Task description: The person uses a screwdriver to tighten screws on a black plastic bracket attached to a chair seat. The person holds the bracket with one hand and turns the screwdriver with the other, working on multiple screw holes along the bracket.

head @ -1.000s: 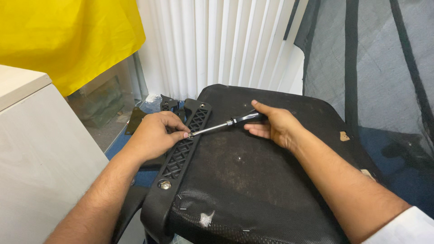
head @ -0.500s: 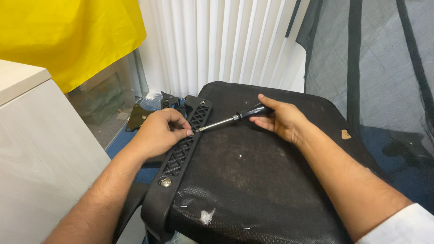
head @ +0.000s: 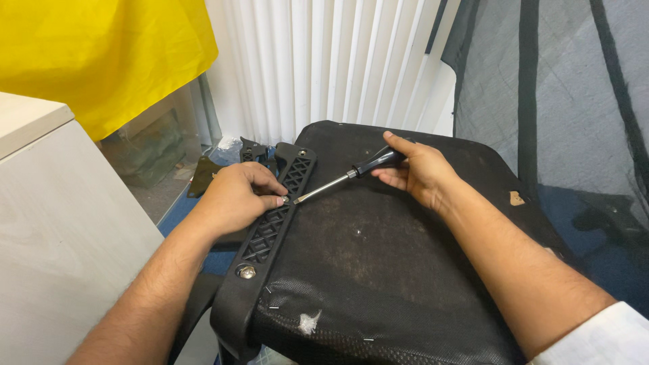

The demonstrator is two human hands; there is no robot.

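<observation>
An upturned black chair seat (head: 378, 270) lies in front of me, its dusty fabric underside facing up. A black plastic lattice bracket (head: 274, 220) runs along its left edge, with a silver bolt (head: 246, 272) near its lower end. My right hand (head: 416, 169) grips the black handle of a screwdriver (head: 351, 173); the metal shaft points left and its tip meets the bracket. My left hand (head: 236, 197) rests on the bracket, fingertips pinched around the screwdriver tip, hiding what is beneath it.
A white cabinet (head: 61, 230) stands close on the left. Yellow cloth (head: 101, 54) hangs above it. White vertical blinds (head: 324, 61) fill the back. A black mesh chair back (head: 554, 101) rises on the right. Blue carpet (head: 179, 209) shows below the seat.
Both hands have kept their hold on the screwdriver and bracket; the right hand has turned slightly on the handle. The view has shifted a little.
</observation>
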